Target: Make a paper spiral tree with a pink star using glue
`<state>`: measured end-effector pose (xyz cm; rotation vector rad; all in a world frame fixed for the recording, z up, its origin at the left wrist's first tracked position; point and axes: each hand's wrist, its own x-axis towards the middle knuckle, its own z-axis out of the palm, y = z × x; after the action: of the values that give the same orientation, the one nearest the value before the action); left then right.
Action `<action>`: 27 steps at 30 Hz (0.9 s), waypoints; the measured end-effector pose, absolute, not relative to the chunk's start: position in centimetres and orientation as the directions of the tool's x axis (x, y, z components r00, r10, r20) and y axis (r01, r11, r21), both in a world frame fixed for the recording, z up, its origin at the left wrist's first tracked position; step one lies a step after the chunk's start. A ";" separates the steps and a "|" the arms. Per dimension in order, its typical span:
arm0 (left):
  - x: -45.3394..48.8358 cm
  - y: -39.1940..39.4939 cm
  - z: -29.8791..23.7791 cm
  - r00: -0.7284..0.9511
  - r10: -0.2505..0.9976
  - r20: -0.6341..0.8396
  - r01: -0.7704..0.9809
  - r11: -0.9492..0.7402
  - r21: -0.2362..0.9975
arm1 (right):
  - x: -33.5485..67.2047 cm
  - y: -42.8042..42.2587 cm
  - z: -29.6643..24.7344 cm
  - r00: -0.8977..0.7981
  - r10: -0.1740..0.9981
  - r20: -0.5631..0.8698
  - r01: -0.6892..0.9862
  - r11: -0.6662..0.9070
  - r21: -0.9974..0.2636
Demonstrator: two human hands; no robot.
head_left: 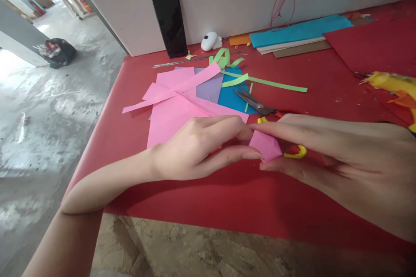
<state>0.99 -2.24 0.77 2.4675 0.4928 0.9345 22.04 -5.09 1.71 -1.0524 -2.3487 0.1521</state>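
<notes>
Fingers (227, 158) of a person's left hand (198, 147) and right hand (351, 156) pinch a small folded piece of pink paper (265, 146) from either side, over a red worktop (211, 199). Just beyond it lie scissors (255, 104), their handles partly hidden by the right hand. Farther back, pink sheets and strips (172, 117) overlap purple paper (208, 85) and blue paper (229, 96), with light green strips (292, 87) on and beside the pile. Against the pale wall (113, 8) leans a black phone (169, 19), near a small white object (210, 41); to the right sits a stack of blue, white and brown sheets (302, 30).
</notes>
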 end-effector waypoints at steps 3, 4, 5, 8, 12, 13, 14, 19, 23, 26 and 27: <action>0.9 -2.2 0.8 0.719 0.437 0.540 0.181 -0.868 0.462 | 22.2 -5.2 1.7 -0.570 0.678 0.464 0.563 0.734 -0.380; 0.9 -2.2 0.9 0.723 0.426 0.544 0.185 -0.878 0.442 | 22.2 -5.3 1.6 -0.561 0.685 0.465 0.557 0.728 -0.401; 0.9 -2.2 0.9 0.726 0.417 0.548 0.187 -0.885 0.425 | 22.2 -5.4 1.5 -0.553 0.693 0.463 0.551 0.721 -0.420; 0.9 -2.1 1.0 0.728 0.398 0.559 0.193 -0.901 0.389 | 22.3 -5.6 1.2 -0.543 0.717 0.437 0.539 0.697 -0.473; 0.8 -2.1 1.3 0.741 0.357 0.568 0.199 -0.926 0.322 | 22.4 -5.6 1.3 -0.557 0.716 0.421 0.545 0.698 -0.464; 0.8 -2.1 1.3 0.744 0.353 0.567 0.205 -0.929 0.309 | 22.4 -5.6 1.4 -0.564 0.705 0.431 0.552 0.709 -0.439; 0.8 -2.1 1.3 0.746 0.358 0.562 0.217 -0.928 0.303 | 22.3 -5.5 1.5 -0.571 0.696 0.435 0.564 0.718 -0.407; 0.7 -2.1 0.7 0.698 0.461 0.548 0.298 -0.883 0.363 | 22.0 -5.5 1.5 -0.582 0.673 0.457 0.612 0.732 -0.299; 0.7 -2.0 0.6 0.676 0.539 0.502 0.285 -0.820 0.496 | 22.0 -5.6 1.0 -0.590 0.664 0.459 0.632 0.734 -0.250; 0.9 -2.0 1.0 0.680 0.605 0.415 0.258 -0.727 0.636 | 22.2 -5.6 0.7 -0.598 0.657 0.458 0.627 0.740 -0.243; 1.0 -2.1 1.1 0.678 0.624 0.388 0.251 -0.692 0.677 | 22.3 -5.5 0.7 -0.603 0.652 0.460 0.623 0.745 -0.239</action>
<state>1.01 -2.07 1.13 2.2975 0.6710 0.8279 22.29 -5.54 0.67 -0.9611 -2.4144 0.0728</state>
